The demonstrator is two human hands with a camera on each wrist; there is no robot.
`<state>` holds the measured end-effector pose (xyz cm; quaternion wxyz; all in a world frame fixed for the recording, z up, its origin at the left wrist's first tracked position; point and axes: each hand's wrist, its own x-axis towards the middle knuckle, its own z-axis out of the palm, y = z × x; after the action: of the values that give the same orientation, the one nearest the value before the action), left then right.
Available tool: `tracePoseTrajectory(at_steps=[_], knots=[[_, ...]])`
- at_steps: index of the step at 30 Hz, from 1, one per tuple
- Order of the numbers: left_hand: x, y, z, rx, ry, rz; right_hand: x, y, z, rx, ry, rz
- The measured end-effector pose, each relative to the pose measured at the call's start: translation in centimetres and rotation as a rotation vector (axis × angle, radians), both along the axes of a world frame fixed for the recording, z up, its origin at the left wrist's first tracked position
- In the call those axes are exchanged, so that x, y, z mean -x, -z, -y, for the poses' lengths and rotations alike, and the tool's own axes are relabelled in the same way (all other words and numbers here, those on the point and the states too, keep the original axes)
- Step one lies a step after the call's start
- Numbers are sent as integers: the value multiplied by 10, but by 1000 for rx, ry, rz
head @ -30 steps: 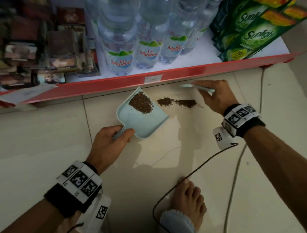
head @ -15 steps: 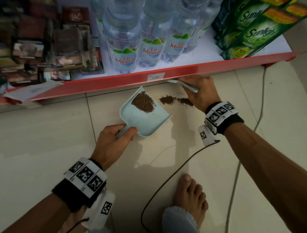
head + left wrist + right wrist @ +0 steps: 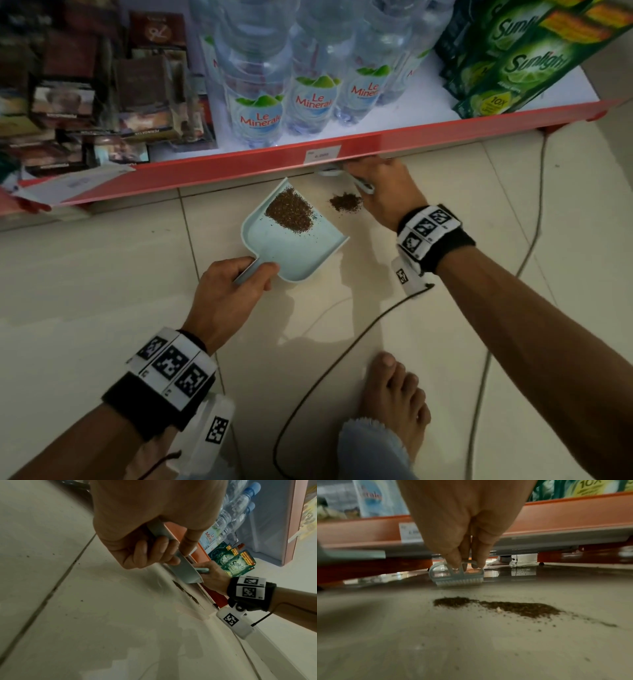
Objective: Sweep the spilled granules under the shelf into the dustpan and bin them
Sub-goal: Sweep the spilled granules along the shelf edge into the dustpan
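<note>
A pale blue dustpan [image 3: 301,253] lies on the tiled floor in front of the red shelf edge [image 3: 376,144], with a heap of brown granules [image 3: 289,210] in it. My left hand [image 3: 233,291] grips its handle [image 3: 173,553]. A smaller pile of granules [image 3: 345,202] sits on the floor just right of the pan; in the right wrist view this pile [image 3: 505,607] lies nearer than the brush. My right hand [image 3: 383,188] pinches a small pale blue hand brush [image 3: 456,576], bristles down, at the gap under the shelf. More scattered granules [image 3: 520,570] lie under the shelf.
Water bottles [image 3: 260,96], green detergent packs [image 3: 507,61] and dark boxes [image 3: 85,102] fill the shelf. A black cable [image 3: 342,349] runs across the floor near my bare foot [image 3: 394,401]. A grey cord [image 3: 534,212] trails along the right.
My right hand has carried the brush left and forward, from right of the floor pile up to the shelf edge. The dustpan and my left hand stay put.
</note>
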<state>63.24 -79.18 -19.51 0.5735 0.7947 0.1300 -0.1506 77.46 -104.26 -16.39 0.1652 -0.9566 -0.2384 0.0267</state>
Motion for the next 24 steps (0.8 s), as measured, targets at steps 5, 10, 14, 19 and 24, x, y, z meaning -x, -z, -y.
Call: tracePoseTrajectory(at_steps=[5, 10, 14, 19, 24], knots=[[6, -2, -4, -1, -14, -4, 8, -15, 19, -17, -7, -43], [13, 2, -5, 30, -28, -35, 5, -7, -15, -113, -54, -15], [14, 3, -7, 37, -27, -50, 10, -6, -4, 18, -162, -98], [10, 7, -12, 46, -55, -32, 9, -22, 33, -36, -49, -37], [6, 11, -7, 21, -13, -14, -1, -14, -2, -129, -154, -51]])
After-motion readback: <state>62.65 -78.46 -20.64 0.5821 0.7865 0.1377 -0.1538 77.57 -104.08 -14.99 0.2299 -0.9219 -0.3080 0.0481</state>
